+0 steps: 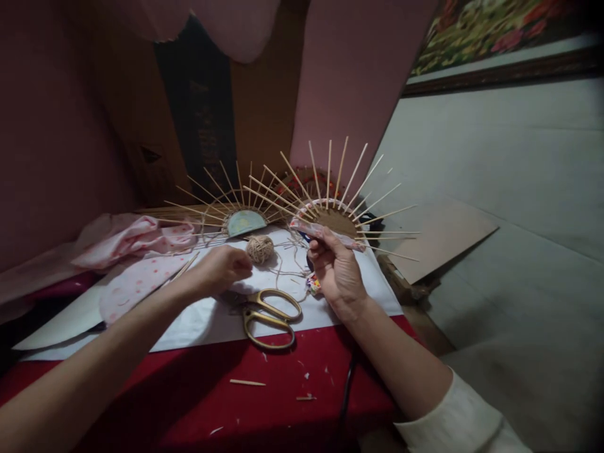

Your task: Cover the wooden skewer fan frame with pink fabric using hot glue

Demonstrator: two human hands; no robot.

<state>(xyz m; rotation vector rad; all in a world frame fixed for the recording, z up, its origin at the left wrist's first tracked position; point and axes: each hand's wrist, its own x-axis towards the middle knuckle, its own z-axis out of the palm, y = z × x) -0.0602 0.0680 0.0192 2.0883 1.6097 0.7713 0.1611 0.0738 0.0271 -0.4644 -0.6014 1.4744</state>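
Observation:
In my right hand (338, 272) I pinch the lower edge of a half-round cardboard piece with wooden sticks (337, 221). Its rim is wrapped in white cloth with pink spots, and thin sticks fan out from the curve. My left hand (229, 269) is closed, its fingers curled; what they hold, if anything, is hidden. Just beyond that hand lies a ball of twine (260, 250), with loose strands trailing to the right. Brass-handled scissors (272, 318) rest between my hands, their blades partly covered by my left hand.
A second stick fan with a pale green half-disc (246, 223) stands behind the twine. Pink spotted cloth (141, 242) lies at left. Stick scraps (248, 382) lie on the red cloth (198, 402). A cardboard sheet (443, 236) is at right, and a large box (264, 107) stands behind.

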